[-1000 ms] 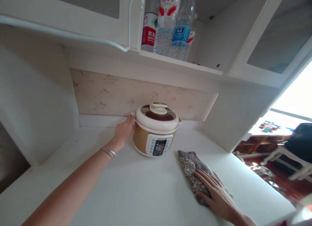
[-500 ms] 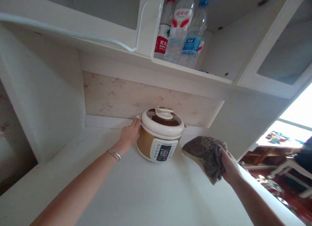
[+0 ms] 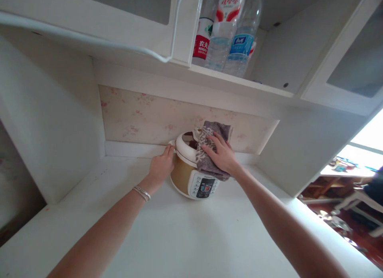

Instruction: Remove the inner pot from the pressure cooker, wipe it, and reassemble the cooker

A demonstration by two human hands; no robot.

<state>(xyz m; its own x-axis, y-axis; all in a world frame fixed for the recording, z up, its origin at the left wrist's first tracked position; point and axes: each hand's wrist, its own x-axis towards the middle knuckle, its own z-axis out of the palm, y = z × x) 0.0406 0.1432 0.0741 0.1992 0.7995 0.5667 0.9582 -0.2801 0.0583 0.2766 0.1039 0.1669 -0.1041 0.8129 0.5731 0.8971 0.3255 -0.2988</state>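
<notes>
A round electric cooker (image 3: 183,176) with a gold body, cream lid and front control panel stands at the back of the white counter. My left hand (image 3: 161,164), a bracelet at its wrist, is closed on the cooker's left side handle; its fingertips are partly hidden. Over the right part of the lid lies a grey-brown patterned cloth (image 3: 206,160). My right hand (image 3: 223,152) holds this cloth against the lid, fingers spread across it. The cloth covers most of the lid's knob and the upper right of the panel.
Above the cooker is a white cupboard with an open compartment, where plastic bottles (image 3: 220,46) stand. A white cable (image 3: 89,38) hangs along the cupboard's lower left edge. White side panels (image 3: 281,150) flank the counter (image 3: 179,238). At far right a stool and other furniture show.
My right hand has moved left with the cloth, from above the counter onto the cooker's lid. My left hand stays at the handle. The view has shifted slightly.
</notes>
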